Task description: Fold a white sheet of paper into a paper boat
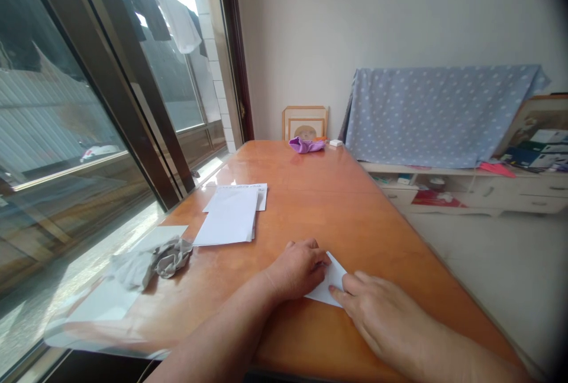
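White, small, sharp-cornered paper (332, 280) lies near the close end of the glossy orange-brown wooden table (319, 205), and on the head view I'm watching both hands at it. The left hand (298, 267) is loosely curled, fingertips down at the paper's left side; gripping or only pressing, I can't tell. The right hand (377, 306) is nearly closed, thumb and forefinger holding the right edge. I'd want light, even pressure from the left so nothing skids, the right thumb squaring the edge. For room, I've got wood running ahead towards a bunched purple cloth (306, 145); the stacked white sheets (228, 214) sit left, and the table's right edge slants past the right hand.
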Motion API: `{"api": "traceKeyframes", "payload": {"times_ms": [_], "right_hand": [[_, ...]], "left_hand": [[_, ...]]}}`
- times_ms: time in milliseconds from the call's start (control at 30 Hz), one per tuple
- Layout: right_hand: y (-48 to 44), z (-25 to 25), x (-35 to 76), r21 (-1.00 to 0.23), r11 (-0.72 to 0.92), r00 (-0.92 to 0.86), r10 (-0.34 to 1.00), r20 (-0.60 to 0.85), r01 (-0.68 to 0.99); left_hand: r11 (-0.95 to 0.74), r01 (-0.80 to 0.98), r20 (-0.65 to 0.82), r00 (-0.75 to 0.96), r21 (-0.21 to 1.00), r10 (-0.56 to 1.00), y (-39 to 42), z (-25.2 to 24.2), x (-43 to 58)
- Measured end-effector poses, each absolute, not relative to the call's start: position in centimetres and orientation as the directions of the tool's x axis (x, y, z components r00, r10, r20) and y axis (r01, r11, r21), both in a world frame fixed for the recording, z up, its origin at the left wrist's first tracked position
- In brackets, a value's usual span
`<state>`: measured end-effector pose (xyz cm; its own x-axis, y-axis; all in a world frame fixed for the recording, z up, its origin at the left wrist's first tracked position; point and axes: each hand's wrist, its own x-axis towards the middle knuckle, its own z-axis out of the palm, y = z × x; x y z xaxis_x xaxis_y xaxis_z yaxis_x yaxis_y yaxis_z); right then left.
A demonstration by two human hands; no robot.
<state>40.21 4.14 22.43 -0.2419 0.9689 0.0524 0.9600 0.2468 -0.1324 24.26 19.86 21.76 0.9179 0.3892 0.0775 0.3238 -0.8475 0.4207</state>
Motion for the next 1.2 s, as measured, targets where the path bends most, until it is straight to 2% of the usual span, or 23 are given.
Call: {"api": "traceKeyframes", "payload": {"times_ms": [100,200,300,467,667,867,1200], "right_hand": [[4.2,24.0,41.0,-0.261,0.247,-0.257,0.966,-0.007,0.933],[5.7,24.7,42.3,-0.305,0.090,-0.085,0.996,0.028,0.948],[7.6,24.2,43.2,-0.272,0.036,-0.018,0.997,0.070,0.962],[8.2,22.9,43.7,-0.215,0.039,-0.037,0.999,0.014,0.976],[6.0,22.0,43.9,-0.138,0.033,-0.034,0.999,-0.007,0.990],[2.1,20.2,43.1,-0.093,-0.023,0.029,0.998,0.059,0.995],[0.9,21.1,42.6,-0.115,-0.091,0.106,0.986,0.126,0.989]], "left_hand": [[-0.846,0.334,0.072,0.915,0.417,0.397,19.7,22.0,24.3],[-0.844,0.342,0.070,0.912,0.412,0.404,19.7,22.0,24.3],[-0.844,0.341,0.076,0.911,0.414,0.405,19.7,21.9,24.3],[-0.846,0.345,0.084,0.908,0.407,0.411,19.8,21.7,24.4],[-0.847,0.351,0.070,0.909,0.400,0.410,19.7,22.0,24.4],[-0.840,0.360,0.065,0.905,0.406,0.419,19.7,21.9,24.5],[-0.863,0.361,0.096,0.904,0.354,0.417,19.6,21.6,24.4]]}}
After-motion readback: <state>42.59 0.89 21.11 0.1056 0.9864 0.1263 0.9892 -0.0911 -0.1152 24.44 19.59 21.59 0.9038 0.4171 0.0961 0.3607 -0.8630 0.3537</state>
